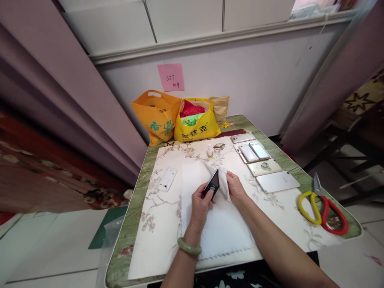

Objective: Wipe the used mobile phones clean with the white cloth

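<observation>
My left hand, with a green bangle on its wrist, is closed round a dark phone held upright above a white cloth. My right hand pinches a lifted corner of that cloth and presses it against the phone's side. The rest of the cloth lies flat on the floral table cover. A white phone lies to the left of the cloth.
Several pale phones and a tablet lie in a row at the right. Scissors with yellow and red handles sit near the right edge. An orange bag, a yellow bag and a small bottle stand at the back.
</observation>
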Motion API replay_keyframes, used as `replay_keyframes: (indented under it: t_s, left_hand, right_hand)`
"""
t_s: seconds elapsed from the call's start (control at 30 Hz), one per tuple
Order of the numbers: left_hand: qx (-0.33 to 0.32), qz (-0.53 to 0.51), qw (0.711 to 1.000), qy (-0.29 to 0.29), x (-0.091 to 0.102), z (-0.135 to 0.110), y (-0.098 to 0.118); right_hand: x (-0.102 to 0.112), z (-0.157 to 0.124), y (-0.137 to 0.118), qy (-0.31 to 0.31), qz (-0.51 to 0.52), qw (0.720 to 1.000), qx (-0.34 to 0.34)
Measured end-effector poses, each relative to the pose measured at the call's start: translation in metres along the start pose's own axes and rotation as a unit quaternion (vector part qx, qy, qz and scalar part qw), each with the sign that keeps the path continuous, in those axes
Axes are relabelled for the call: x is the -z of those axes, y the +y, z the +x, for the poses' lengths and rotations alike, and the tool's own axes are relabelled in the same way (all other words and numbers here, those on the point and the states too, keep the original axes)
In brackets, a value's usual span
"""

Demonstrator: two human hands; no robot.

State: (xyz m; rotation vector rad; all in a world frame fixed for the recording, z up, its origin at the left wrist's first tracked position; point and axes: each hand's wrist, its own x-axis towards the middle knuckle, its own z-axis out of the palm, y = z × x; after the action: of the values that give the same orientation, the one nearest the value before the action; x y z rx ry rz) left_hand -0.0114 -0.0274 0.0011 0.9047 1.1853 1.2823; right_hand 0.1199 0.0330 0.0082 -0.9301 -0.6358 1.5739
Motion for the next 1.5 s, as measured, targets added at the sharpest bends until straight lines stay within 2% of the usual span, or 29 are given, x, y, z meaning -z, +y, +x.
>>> replay_keyframes:
  t_s: [0.13, 0.23, 0.33, 0.4, 0.6, 0.73, 0.87, 0.97, 1.07, 1.17, 1.23, 1.33, 1.43, 1.5]
  left_hand:
    - [-0.006, 0.034, 0.999, -0.001, 0.001, 0.000, -0.001]
    - [-0.016, 0.042, 0.999, 0.001, 0.001, 0.000, 0.000]
    - [-0.017, 0.057, 0.998, -0.013, 0.000, 0.000, 0.001]
    - [-0.017, 0.069, 0.997, -0.028, 0.000, -0.001, 0.001]
    - [-0.004, 0.073, 0.996, -0.055, -0.003, -0.003, 0.003]
    - [0.017, 0.058, 0.997, -0.058, -0.003, -0.003, 0.003]
    - [0.014, 0.058, 0.998, -0.018, -0.003, -0.002, 0.001]
    - [0.000, 0.081, 0.997, 0.002, -0.004, -0.002, -0.001]
    - [-0.016, 0.108, 0.994, 0.003, -0.006, -0.003, -0.001]
    - [-0.024, 0.116, 0.993, 0.007, -0.008, -0.004, 0.000]
    - [-0.032, 0.116, 0.992, 0.021, -0.008, -0.004, -0.001]
    - [-0.078, 0.149, 0.983, 0.074, -0.006, -0.004, -0.004]
    - [-0.149, 0.208, 0.957, 0.137, -0.003, -0.003, -0.006]
    - [-0.179, 0.234, 0.944, 0.152, -0.002, -0.003, -0.007]
  right_hand:
    - [0.004, 0.004, 0.002, 0.034, -0.004, 0.999, 0.024]
    - [0.004, 0.003, 0.004, 0.007, -0.030, 0.999, 0.029]
    - [0.003, -0.001, 0.005, -0.033, -0.105, 0.993, 0.051]
    - [0.003, -0.003, 0.005, -0.031, -0.146, 0.986, 0.067]
    - [0.003, -0.001, 0.007, 0.038, -0.186, 0.978, 0.087]
    - [0.004, 0.001, 0.006, 0.078, -0.167, 0.978, 0.094]
    - [0.008, 0.006, 0.000, 0.128, -0.107, 0.980, 0.103]
    - [0.011, 0.006, -0.008, 0.095, -0.077, 0.984, 0.128]
    - [0.009, 0.000, -0.014, 0.026, -0.122, 0.975, 0.186]
    - [0.006, -0.009, -0.015, -0.039, -0.233, 0.937, 0.258]
    - [0.006, -0.010, -0.012, -0.051, -0.287, 0.912, 0.287]
    - [0.009, -0.005, -0.004, -0.047, -0.337, 0.901, 0.270]
    - [0.013, 0.001, 0.003, -0.053, -0.378, 0.891, 0.247]
    - [0.014, 0.002, 0.005, -0.049, -0.404, 0.879, 0.250]
